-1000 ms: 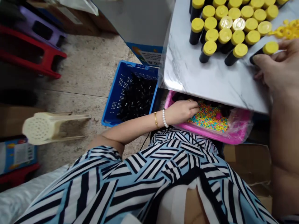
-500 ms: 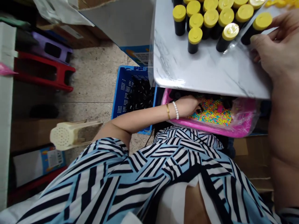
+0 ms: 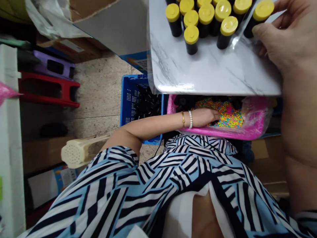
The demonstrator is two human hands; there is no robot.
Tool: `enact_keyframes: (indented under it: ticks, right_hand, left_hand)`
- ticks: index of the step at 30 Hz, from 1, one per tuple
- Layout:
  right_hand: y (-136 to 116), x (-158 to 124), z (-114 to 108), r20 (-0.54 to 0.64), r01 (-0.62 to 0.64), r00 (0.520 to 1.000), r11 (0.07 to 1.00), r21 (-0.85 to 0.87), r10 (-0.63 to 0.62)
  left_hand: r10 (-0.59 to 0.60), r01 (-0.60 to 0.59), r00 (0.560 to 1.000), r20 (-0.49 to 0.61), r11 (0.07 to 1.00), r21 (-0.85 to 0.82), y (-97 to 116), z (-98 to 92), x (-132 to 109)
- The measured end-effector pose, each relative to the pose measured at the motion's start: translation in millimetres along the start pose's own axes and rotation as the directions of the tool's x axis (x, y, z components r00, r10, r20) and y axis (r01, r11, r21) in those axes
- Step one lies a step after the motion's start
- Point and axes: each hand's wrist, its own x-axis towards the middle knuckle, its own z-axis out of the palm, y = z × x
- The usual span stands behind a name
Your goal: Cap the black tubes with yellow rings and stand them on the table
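Note:
My left hand (image 3: 204, 117) reaches under the marble table (image 3: 210, 72) into a pink tray (image 3: 252, 132) of small multicoloured beads (image 3: 229, 115). Its fingers are curled down among the beads around something small and dark that I cannot make out. My right hand (image 3: 284, 39) rests on the table's right side, fingers wrapped round a black tube with a yellow cap (image 3: 257, 16). Several more yellow-capped black tubes (image 3: 198, 19) stand grouped on the table beside it.
A blue crate (image 3: 131, 99) holding black tubes sits on the floor left of the tray. Red (image 3: 47, 89) and purple (image 3: 52, 66) stools and a cream stool (image 3: 79, 152) lie on the floor at the left. Cardboard boxes (image 3: 267, 165) stand under the table at right.
The view has swung right and tilted. My left hand has pushed a little deeper into the beads. My right hand keeps its hold on the yellow-capped tube.

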Motion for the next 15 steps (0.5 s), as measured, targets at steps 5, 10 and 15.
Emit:
enact_keyframes:
  ticks: [5, 10, 15]
  right_hand:
    - [-8, -7, -7, 0.008, -0.04, 0.999, 0.998, 0.048, 0.04]
    - [-5, -41, -42, -0.11, -0.112, 0.988, 0.994, 0.006, 0.112]
    - [25, -74, -88, -0.197, -0.31, 0.934, 0.95, -0.026, 0.299]
  left_hand:
    - [-0.086, 0.074, 0.995, -0.055, 0.979, -0.192, -3, -2.3, -5]
    - [-0.119, 0.08, 0.99, -0.072, 0.913, -0.399, -3, -7.8, -12]
    - [-0.001, -0.178, 0.964, -0.265, 0.74, -0.649, -7, -12.5, -14]
